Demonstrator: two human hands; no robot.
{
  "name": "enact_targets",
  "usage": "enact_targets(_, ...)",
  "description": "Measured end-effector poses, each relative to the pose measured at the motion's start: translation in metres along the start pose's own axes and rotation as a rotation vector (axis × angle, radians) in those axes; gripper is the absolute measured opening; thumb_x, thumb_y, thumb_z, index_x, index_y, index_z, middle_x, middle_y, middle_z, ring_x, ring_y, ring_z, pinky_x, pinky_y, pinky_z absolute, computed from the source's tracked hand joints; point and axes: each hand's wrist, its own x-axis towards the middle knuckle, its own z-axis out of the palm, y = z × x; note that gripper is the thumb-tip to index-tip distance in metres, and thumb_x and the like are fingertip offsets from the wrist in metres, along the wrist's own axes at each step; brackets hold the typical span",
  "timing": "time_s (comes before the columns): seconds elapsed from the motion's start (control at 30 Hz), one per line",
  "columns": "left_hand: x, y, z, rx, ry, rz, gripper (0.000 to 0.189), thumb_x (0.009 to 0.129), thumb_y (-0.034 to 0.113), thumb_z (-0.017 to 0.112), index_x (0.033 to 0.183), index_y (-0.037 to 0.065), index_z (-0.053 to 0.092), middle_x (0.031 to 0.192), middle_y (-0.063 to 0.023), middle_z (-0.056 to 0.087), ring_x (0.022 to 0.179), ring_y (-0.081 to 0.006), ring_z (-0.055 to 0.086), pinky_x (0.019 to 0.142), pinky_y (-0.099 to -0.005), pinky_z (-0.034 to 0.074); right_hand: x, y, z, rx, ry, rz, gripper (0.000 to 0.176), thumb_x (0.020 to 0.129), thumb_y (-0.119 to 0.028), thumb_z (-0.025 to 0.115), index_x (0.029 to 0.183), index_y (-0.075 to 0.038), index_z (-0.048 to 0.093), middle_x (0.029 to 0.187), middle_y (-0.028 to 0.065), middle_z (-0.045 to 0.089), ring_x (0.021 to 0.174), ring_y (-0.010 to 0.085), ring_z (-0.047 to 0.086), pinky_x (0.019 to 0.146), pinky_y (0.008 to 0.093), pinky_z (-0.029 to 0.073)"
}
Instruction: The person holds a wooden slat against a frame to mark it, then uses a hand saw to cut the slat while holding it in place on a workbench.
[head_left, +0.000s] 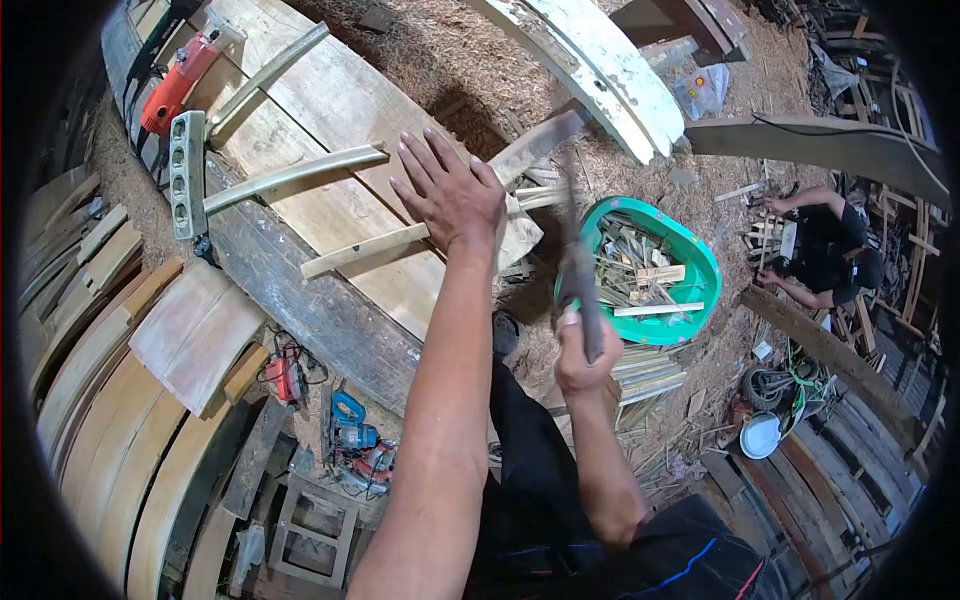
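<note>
My left hand [452,195] lies flat with fingers spread, pressing on the end of a narrow wooden strip [362,250]. That strip lies across a pale panel of wide boards [330,95], with two more strips crossing it farther up. The panel rests on a worn grey plank [300,295]. To the right of the panel, my right hand [585,355] is closed round the lower end of a long dark tool [578,270]. The tool points upward and its far end is smeared by motion, so I cannot tell its exact kind.
A green tub [712,270] of wood scraps stands right of the tool. A red power tool [180,82] and a hollow block [187,175] sit at upper left. Curved boards [165,460] stack at lower left, near a blue power tool [352,425]. Another person [835,245] crouches at right.
</note>
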Motion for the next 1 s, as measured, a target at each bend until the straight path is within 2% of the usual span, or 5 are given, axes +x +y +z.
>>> enact_targets(0.03, 0.0, 0.0, 0.0, 0.0, 0.005, 0.004, 0.073, 0.089, 0.036, 0.047, 0.151, 0.003, 0.03, 0.16, -0.0222, 0.019, 0.149, -0.0337, 0.019, 0.118, -0.0583, 0.012, 0.004, -0.014, 0.001, 0.141, 0.064, 0.053, 0.023, 0.088, -0.01, 0.066, 0.069, -0.002, 0.055, 0.055, 0.0, 0.046, 0.052, 0.0069, 0.042, 0.048, 0.0284, 0.034)
enact_targets(0.3, 0.0, -0.001, 0.006, 0.035, 0.045, 0.013, 0.071, 0.089, 0.037, 0.047, 0.15, 0.004, 0.034, 0.159, -0.0233, 0.023, 0.148, -0.0333, 0.021, 0.117, -0.0587, 0.013, -0.048, 0.012, -0.037, -0.129, -0.202, 0.094, 0.018, 0.086, -0.009, 0.065, 0.071, -0.002, 0.058, 0.056, -0.0016, 0.044, 0.052, 0.0064, 0.041, 0.048, 0.0271, 0.035)
enact_targets(0.5, 0.0, -0.001, 0.007, 0.021, 0.065, 0.016, 0.07, 0.09, 0.036, 0.046, 0.15, 0.002, 0.033, 0.158, -0.0224, 0.024, 0.148, -0.0333, 0.023, 0.116, -0.059, 0.018, -0.07, 0.016, -0.044, -0.047, -0.2, 0.122, 0.021, 0.085, -0.007, 0.064, 0.068, -0.002, 0.054, 0.055, -0.0008, 0.042, 0.051, 0.0061, 0.039, 0.047, 0.0281, 0.032)
enact_targets(0.8, 0.0, -0.002, 0.009, 0.009, 0.045, 0.005, 0.072, 0.089, 0.038, 0.046, 0.15, 0.003, 0.033, 0.16, -0.0229, 0.02, 0.148, -0.0333, 0.02, 0.118, -0.0581, 0.011, -0.039, 0.0, -0.028, -0.076, -0.196, 0.176, 0.019, 0.085, -0.007, 0.065, 0.069, -0.002, 0.055, 0.055, -0.0008, 0.041, 0.052, 0.0056, 0.039, 0.046, 0.028, 0.032)
enact_targets(1.0, 0.001, 0.0, 0.003, 0.023, 0.026, 0.005, 0.071, 0.09, 0.037, 0.047, 0.151, 0.003, 0.033, 0.16, -0.0221, 0.021, 0.148, -0.0327, 0.022, 0.117, -0.0576, 0.015, -0.03, -0.013, -0.013, -0.162, -0.187, 0.188, 0.018, 0.084, -0.011, 0.066, 0.071, -0.002, 0.057, 0.055, -0.0019, 0.044, 0.053, 0.0053, 0.042, 0.048, 0.0279, 0.035)
